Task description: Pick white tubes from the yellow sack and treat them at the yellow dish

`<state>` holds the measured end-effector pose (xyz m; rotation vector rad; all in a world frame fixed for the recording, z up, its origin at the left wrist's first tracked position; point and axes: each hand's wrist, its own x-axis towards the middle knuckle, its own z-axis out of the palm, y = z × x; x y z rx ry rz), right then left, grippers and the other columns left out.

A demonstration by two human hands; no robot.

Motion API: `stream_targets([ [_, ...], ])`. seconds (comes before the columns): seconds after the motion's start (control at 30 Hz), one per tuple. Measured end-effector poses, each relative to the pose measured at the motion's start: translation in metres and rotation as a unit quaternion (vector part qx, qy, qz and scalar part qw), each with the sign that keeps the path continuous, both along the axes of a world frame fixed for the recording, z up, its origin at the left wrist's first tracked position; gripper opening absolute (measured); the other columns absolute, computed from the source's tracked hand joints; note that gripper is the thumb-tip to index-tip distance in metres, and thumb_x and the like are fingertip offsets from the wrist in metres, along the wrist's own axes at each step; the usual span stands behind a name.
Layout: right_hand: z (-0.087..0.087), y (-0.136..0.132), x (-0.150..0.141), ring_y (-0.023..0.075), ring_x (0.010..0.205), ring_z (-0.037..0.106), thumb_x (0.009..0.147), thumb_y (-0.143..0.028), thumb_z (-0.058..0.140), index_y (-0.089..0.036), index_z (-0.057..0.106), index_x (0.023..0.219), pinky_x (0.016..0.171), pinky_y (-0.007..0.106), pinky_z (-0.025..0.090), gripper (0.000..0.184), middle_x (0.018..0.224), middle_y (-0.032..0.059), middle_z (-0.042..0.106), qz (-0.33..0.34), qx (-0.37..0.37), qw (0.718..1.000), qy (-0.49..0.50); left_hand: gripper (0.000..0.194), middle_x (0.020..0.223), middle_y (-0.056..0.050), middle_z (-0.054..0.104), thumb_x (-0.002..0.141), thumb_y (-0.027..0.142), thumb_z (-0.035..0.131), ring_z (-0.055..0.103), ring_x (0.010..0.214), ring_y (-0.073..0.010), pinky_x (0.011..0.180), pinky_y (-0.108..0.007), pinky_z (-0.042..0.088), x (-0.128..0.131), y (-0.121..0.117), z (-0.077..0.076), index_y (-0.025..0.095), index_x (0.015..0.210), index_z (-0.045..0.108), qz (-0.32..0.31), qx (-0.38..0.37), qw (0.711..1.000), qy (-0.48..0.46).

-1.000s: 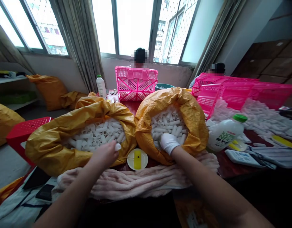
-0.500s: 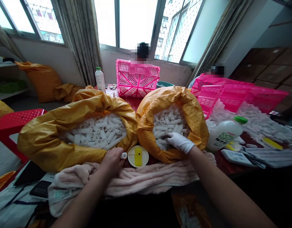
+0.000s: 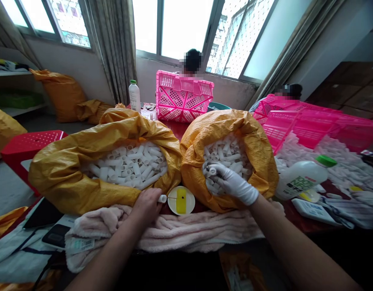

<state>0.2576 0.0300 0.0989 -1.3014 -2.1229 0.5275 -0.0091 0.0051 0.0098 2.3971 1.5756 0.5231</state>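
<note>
My bare left hand is closed around a short white plastic tube, whose end pokes out toward the right. It rests over the pink towel, at the front rim of the left orange sack. That sack is full of white tubes. In a white glove, my right hand pinches another white tube just above the pile in the right orange sack. Between the two sacks lies a small white dish with a yellow piece and a thin stick in it.
A pink towel runs along the table's front edge. At right are a green-capped bottle, a white box and heaped white pieces. Pink crates stand behind, with two people beyond. A red stool is at left.
My right hand has come up from the tube pile and now shows a tube in its fingers. The left hand keeps its tube. The whole view has shifted slightly.
</note>
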Motion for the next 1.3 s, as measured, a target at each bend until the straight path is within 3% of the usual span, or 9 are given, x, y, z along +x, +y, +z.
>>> stream_targets([
  [0.1, -0.019, -0.019, -0.029, 0.0102, 0.062, 0.058, 0.090, -0.040, 0.028, -0.019, 0.047, 0.109, 0.060, 0.023, 0.050, 0.034, 0.076, 0.0007, 0.060, 0.004, -0.086, 0.990, 0.114, 0.008, 0.077, -0.006, 0.057, 0.074, 0.017, 0.042, 0.051, 0.075, -0.0181, 0.070, -0.029, 0.038, 0.001, 0.001, 0.001, 0.017, 0.071, 0.050, 0.005, -0.008, 1.000, -0.009],
  [0.17, -0.040, -0.024, -0.046, 0.0122, 0.072, 0.060, 0.090, -0.038, 0.030, -0.020, 0.049, 0.110, 0.068, 0.025, 0.050, 0.033, 0.084, 0.0020, 0.062, -0.006, -0.104, 0.987, 0.124, 0.009, 0.076, -0.006, 0.057, 0.075, 0.017, 0.042, 0.051, 0.075, -0.0183, 0.071, -0.030, 0.038, 0.001, 0.001, 0.000, 0.017, 0.072, 0.050, 0.006, -0.008, 1.000, -0.013],
  [0.3, -0.074, -0.014, -0.055, 0.0201, 0.094, 0.056, 0.085, -0.021, 0.040, -0.019, 0.052, 0.113, 0.086, 0.035, 0.045, 0.030, 0.104, 0.0090, 0.060, -0.066, -0.012, 0.995, -0.076, 0.009, 0.077, -0.006, 0.058, 0.076, 0.017, 0.043, 0.051, 0.078, -0.0195, 0.073, -0.031, 0.038, 0.002, 0.002, -0.001, 0.016, 0.074, 0.052, 0.012, -0.004, 1.000, -0.009],
  [0.37, -0.080, -0.008, -0.050, 0.0203, 0.099, 0.054, 0.082, -0.011, 0.040, -0.018, 0.050, 0.116, 0.089, 0.035, 0.043, 0.037, 0.110, 0.0107, 0.057, -0.031, 0.019, 0.990, -0.135, 0.009, 0.078, -0.006, 0.058, 0.076, 0.018, 0.043, 0.051, 0.079, -0.0199, 0.074, -0.031, 0.038, 0.002, 0.003, -0.003, 0.016, 0.075, 0.052, 0.018, -0.005, 1.000, -0.009],
  [0.53, -0.081, -0.007, -0.037, 0.0169, 0.107, 0.050, 0.082, -0.007, 0.039, -0.023, 0.052, 0.115, 0.094, 0.034, 0.042, 0.039, 0.117, 0.0055, 0.054, 0.108, 0.055, 0.986, -0.114, 0.011, 0.079, -0.006, 0.059, 0.078, 0.019, 0.043, 0.051, 0.078, -0.0191, 0.074, -0.031, 0.038, 0.002, 0.003, -0.003, 0.017, 0.075, 0.053, 0.034, -0.012, 0.999, -0.016],
  [0.67, -0.084, -0.011, -0.036, 0.0178, 0.106, 0.051, 0.083, -0.010, 0.039, -0.019, 0.049, 0.115, 0.094, 0.038, 0.042, 0.036, 0.113, 0.0084, 0.055, 0.068, 0.070, 0.994, -0.051, 0.011, 0.077, -0.005, 0.058, 0.078, 0.021, 0.044, 0.050, 0.076, -0.0176, 0.071, -0.029, 0.038, 0.002, 0.003, -0.002, 0.017, 0.072, 0.053, 0.015, -0.017, 0.999, -0.022],
  [0.97, -0.080, -0.023, -0.031, 0.0193, 0.101, 0.050, 0.080, -0.008, 0.045, -0.019, 0.050, 0.112, 0.091, 0.039, 0.043, 0.034, 0.110, 0.0084, 0.055, 0.081, 0.074, 0.992, -0.069, 0.011, 0.073, -0.004, 0.057, 0.077, 0.021, 0.045, 0.051, 0.074, -0.0177, 0.067, -0.028, 0.036, 0.004, 0.004, -0.004, 0.018, 0.068, 0.051, 0.024, -0.004, 1.000, 0.011],
  [1.17, -0.076, -0.028, -0.028, 0.0174, 0.097, 0.051, 0.084, -0.009, 0.039, -0.022, 0.051, 0.113, 0.085, 0.036, 0.046, 0.034, 0.110, 0.0069, 0.056, 0.161, 0.082, 0.976, -0.118, 0.011, 0.075, -0.003, 0.057, 0.078, 0.022, 0.046, 0.051, 0.076, -0.0176, 0.068, -0.028, 0.036, 0.005, 0.003, -0.002, 0.018, 0.069, 0.051, 0.027, -0.005, 1.000, 0.009],
  [1.3, -0.081, -0.032, -0.027, 0.0184, 0.099, 0.051, 0.085, -0.013, 0.041, -0.017, 0.049, 0.114, 0.086, 0.036, 0.046, 0.031, 0.109, 0.0102, 0.055, 0.111, 0.098, 0.984, -0.096, 0.010, 0.075, -0.004, 0.057, 0.077, 0.020, 0.046, 0.051, 0.075, -0.0176, 0.068, -0.028, 0.037, 0.006, 0.003, -0.001, 0.017, 0.068, 0.051, 0.029, -0.003, 1.000, 0.009],
])
